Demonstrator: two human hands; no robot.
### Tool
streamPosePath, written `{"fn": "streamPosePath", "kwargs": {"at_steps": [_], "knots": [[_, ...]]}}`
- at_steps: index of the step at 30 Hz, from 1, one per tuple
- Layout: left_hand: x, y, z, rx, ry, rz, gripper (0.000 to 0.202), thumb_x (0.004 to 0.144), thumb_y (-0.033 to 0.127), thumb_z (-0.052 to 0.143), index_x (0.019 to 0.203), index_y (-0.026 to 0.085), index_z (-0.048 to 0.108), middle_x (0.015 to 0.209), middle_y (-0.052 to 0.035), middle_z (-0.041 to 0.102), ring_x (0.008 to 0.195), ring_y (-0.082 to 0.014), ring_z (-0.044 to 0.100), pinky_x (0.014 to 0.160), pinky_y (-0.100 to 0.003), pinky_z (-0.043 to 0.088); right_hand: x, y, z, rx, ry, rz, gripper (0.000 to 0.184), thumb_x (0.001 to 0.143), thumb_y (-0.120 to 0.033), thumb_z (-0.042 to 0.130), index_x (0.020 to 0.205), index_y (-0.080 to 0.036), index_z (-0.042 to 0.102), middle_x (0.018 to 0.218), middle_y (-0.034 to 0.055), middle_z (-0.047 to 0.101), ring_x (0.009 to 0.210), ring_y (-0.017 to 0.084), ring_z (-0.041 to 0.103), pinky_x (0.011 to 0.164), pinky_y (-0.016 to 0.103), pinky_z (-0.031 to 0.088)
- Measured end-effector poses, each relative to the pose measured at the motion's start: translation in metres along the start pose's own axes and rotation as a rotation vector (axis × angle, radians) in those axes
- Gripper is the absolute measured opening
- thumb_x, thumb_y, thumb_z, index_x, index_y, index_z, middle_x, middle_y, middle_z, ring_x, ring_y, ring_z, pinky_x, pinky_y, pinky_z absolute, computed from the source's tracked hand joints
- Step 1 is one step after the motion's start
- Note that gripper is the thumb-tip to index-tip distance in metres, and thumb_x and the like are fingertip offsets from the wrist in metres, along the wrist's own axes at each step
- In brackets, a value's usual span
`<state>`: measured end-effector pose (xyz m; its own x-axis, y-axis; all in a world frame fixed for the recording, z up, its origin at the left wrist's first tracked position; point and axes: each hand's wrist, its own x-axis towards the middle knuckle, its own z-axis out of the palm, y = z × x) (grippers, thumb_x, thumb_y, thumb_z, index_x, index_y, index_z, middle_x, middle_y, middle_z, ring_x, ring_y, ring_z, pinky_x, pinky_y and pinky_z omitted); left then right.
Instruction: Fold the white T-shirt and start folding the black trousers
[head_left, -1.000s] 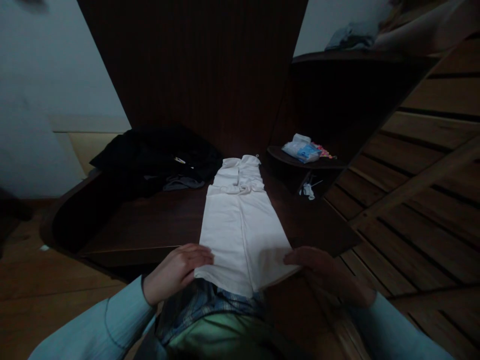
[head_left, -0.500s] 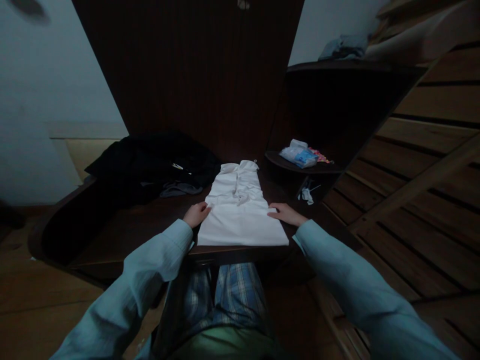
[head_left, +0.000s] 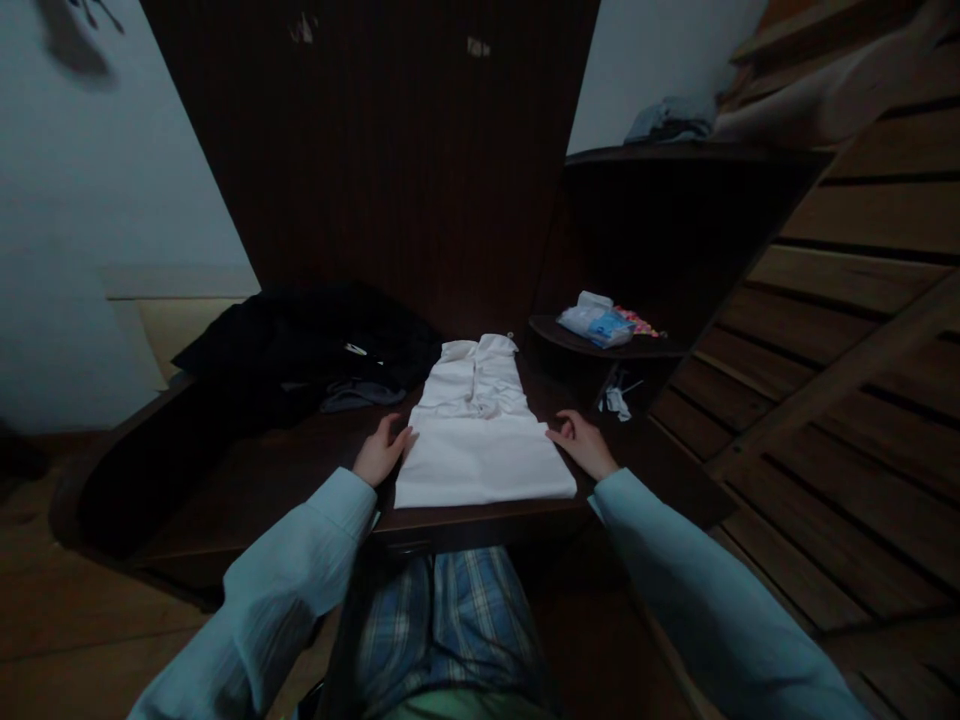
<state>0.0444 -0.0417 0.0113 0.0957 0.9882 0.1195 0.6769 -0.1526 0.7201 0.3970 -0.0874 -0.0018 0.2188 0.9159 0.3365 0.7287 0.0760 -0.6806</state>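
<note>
A white folded garment [head_left: 480, 430] lies flat on a dark wooden table [head_left: 285, 470], its lower half doubled up over the rest. My left hand [head_left: 381, 453] rests at the garment's left edge with its fingers stretched out. My right hand [head_left: 581, 444] sits at the right edge, fingers loosely curled and apart, holding nothing. Both arms wear light blue sleeves.
A heap of black clothing [head_left: 300, 340] lies at the table's back left. A small round shelf [head_left: 600, 345] at the right carries plastic packets [head_left: 600, 318]. Wooden slats [head_left: 847, 380] run along the right. A dark panel [head_left: 390, 170] stands behind the table.
The garment's hanging lower end was lifted and folded up onto the table. Both hands then moved to its sides and let go, drawing slightly back.
</note>
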Motion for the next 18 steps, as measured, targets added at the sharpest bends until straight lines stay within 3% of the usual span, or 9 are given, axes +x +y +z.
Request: {"fn": "streamPosePath", "kwargs": {"at_steps": [2, 7, 13, 18], "knots": [[-0.023, -0.002, -0.008, -0.050, -0.062, 0.011, 0.055, 0.078, 0.046, 0.042, 0.122, 0.014, 0.041, 0.059, 0.0007, 0.058, 0.063, -0.0184, 0.059, 0.062, -0.027, 0.043, -0.022, 0.003, -0.007, 0.134, 0.030, 0.067, 0.034, 0.066, -0.045, 0.057, 0.085, -0.017, 0.053, 0.058, -0.0020, 0.053, 0.057, 0.014, 0.053, 0.058, 0.027, 0.042], [-0.076, -0.004, -0.016, -0.156, -0.140, 0.114, 0.062, 0.077, 0.049, 0.043, 0.128, 0.016, 0.035, 0.070, 0.0007, 0.061, 0.066, -0.0155, 0.058, 0.065, -0.027, 0.046, -0.077, -0.004, -0.017, 0.366, -0.118, 0.089, 0.046, 0.067, -0.050, 0.057, 0.099, -0.017, 0.052, 0.071, 0.0025, 0.062, 0.069, 0.017, 0.058, 0.063, 0.027, 0.045], [-0.083, -0.005, -0.010, -0.098, -0.117, 0.231, 0.047, 0.076, 0.044, 0.048, 0.115, 0.019, 0.053, 0.106, -0.0065, 0.062, 0.093, -0.0195, 0.058, 0.083, -0.031, 0.045, -0.092, -0.018, -0.012, 0.298, -0.091, 0.083, 0.041, 0.068, -0.042, 0.057, 0.101, -0.017, 0.057, 0.077, 0.0036, 0.063, 0.077, 0.018, 0.058, 0.071, 0.028, 0.044], [-0.099, -0.002, -0.015, -0.153, -0.114, 0.233, 0.034, 0.081, 0.039, 0.040, 0.093, 0.019, 0.064, 0.096, -0.0046, 0.067, 0.091, -0.0188, 0.060, 0.084, -0.030, 0.045, -0.106, -0.026, -0.019, 0.241, -0.147, 0.130, 0.037, 0.071, -0.046, 0.051, 0.091, -0.018, 0.065, 0.089, 0.0054, 0.066, 0.080, 0.020, 0.058, 0.069, 0.028, 0.045]]}}
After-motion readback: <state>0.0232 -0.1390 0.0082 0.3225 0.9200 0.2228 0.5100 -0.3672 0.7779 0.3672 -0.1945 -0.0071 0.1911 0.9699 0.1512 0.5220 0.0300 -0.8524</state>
